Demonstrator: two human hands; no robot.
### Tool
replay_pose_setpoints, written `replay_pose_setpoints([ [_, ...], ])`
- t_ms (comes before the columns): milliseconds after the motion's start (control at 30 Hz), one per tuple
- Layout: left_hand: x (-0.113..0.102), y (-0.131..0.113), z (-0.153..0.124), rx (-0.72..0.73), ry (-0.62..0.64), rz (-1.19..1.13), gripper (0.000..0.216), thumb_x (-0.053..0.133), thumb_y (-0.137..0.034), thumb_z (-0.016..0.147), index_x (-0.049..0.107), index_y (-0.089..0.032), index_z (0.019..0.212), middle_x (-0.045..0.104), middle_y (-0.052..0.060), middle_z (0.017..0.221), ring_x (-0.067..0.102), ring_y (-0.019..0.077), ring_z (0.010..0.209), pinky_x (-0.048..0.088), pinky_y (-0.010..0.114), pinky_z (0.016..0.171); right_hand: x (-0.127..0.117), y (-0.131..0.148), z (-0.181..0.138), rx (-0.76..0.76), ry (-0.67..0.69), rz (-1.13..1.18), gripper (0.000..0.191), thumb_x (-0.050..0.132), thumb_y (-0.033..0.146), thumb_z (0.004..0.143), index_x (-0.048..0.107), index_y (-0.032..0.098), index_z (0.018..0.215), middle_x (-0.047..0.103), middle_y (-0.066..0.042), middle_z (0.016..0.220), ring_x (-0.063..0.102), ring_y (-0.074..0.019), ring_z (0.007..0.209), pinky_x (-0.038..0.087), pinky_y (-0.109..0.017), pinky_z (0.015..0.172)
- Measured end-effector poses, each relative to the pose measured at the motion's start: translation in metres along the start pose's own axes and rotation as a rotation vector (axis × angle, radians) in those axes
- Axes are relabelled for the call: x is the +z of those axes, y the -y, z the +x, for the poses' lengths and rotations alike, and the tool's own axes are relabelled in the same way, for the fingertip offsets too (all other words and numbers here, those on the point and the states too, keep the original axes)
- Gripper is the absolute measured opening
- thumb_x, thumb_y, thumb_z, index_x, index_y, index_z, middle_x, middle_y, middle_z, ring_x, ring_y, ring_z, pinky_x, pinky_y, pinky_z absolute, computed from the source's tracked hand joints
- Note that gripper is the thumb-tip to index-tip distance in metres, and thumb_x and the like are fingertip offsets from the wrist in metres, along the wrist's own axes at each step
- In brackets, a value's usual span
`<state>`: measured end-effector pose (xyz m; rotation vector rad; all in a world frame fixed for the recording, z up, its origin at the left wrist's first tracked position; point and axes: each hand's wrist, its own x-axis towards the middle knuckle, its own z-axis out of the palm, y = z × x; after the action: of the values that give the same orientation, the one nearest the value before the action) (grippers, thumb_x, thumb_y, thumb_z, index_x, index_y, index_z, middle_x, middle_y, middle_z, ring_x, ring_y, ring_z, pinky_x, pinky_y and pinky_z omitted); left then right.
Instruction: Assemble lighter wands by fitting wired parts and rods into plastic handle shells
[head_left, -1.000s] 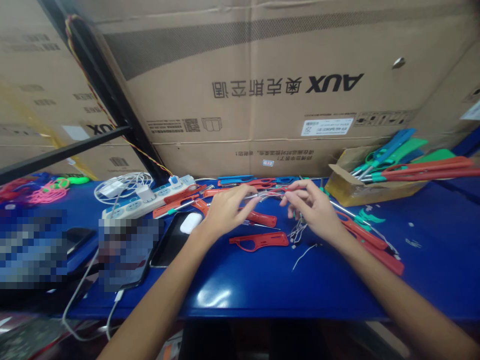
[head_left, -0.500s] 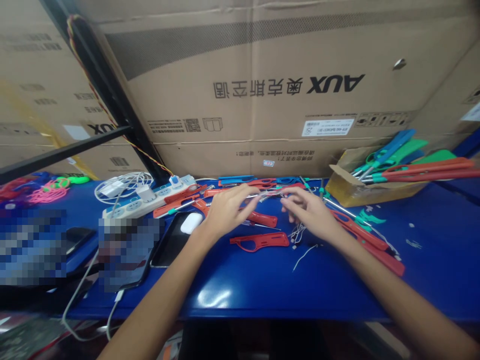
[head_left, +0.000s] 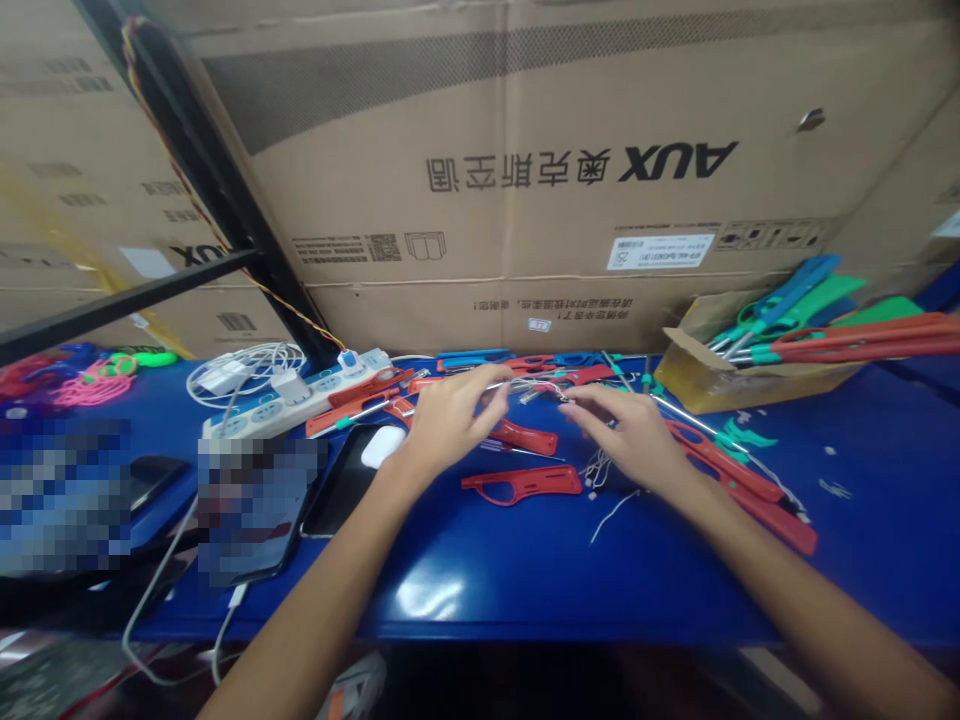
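My left hand point(head_left: 448, 420) is pinched on a thin metal rod point(head_left: 517, 386) that runs to the right above the blue table point(head_left: 525, 570). My right hand point(head_left: 630, 430) has its fingers curled at the rod's other end, where thin white wire is tangled; what it grips is too small to name. Under the hands lie a red plastic handle half point(head_left: 523, 484) and another red handle point(head_left: 529, 437). A small bundle of white wires point(head_left: 600, 468) lies beside my right hand.
A cardboard tray point(head_left: 712, 375) at the right holds long green, blue and red tools. Red handles point(head_left: 750, 490) lie along the right. A white power strip point(head_left: 296, 400), a white earbud case point(head_left: 381, 445), a dark tablet point(head_left: 341, 485) and big cardboard boxes point(head_left: 525, 180) stand around.
My right hand has dropped a little and moved left along the rod toward my left hand. My left hand has stayed almost where it was.
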<state>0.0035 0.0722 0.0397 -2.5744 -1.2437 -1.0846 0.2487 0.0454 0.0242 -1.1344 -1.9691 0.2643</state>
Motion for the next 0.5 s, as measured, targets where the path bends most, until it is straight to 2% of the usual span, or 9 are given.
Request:
replay_pose_setpoints([
  [100, -0.0001, 0.0002, 0.0001, 0.014, 0.005, -0.008, 0.021, 0.05, -0.029, 0.101, 0.066, -0.024, 0.113, 0.076, -0.001, 0.106, 0.071, 0.0146, 0.085, 0.045, 0.025, 0.069, 0.0002, 0.0, -0.0011, -0.045, -0.002, -0.033, 0.021, 0.058, 0.035, 0.098, 0.071, 0.021, 0.107, 0.077, -0.005, 0.095, 0.072, -0.0187, 0.078, 0.054, -0.033, 0.071],
  [300, -0.0004, -0.0009, 0.0012, 0.009, 0.062, -0.052, 0.021, 0.048, -0.027, 0.103, 0.063, -0.023, 0.117, 0.075, -0.001, 0.109, 0.071, 0.0141, 0.082, 0.045, 0.025, 0.067, -0.0004, 0.0028, -0.0008, -0.079, 0.019, -0.085, 0.023, 0.052, 0.036, 0.101, 0.07, 0.021, 0.105, 0.076, -0.003, 0.087, 0.069, -0.0169, 0.072, 0.052, -0.031, 0.069],
  [500, 0.0031, -0.0015, 0.0003, -0.046, 0.081, -0.055, 0.017, 0.047, -0.032, 0.103, 0.06, -0.024, 0.111, 0.074, -0.003, 0.092, 0.068, 0.0144, 0.072, 0.039, 0.026, 0.062, -0.0044, 0.0026, -0.0002, -0.059, 0.036, -0.091, 0.028, 0.047, 0.037, 0.103, 0.069, 0.02, 0.096, 0.072, -0.001, 0.078, 0.066, -0.015, 0.067, 0.047, -0.029, 0.068],
])
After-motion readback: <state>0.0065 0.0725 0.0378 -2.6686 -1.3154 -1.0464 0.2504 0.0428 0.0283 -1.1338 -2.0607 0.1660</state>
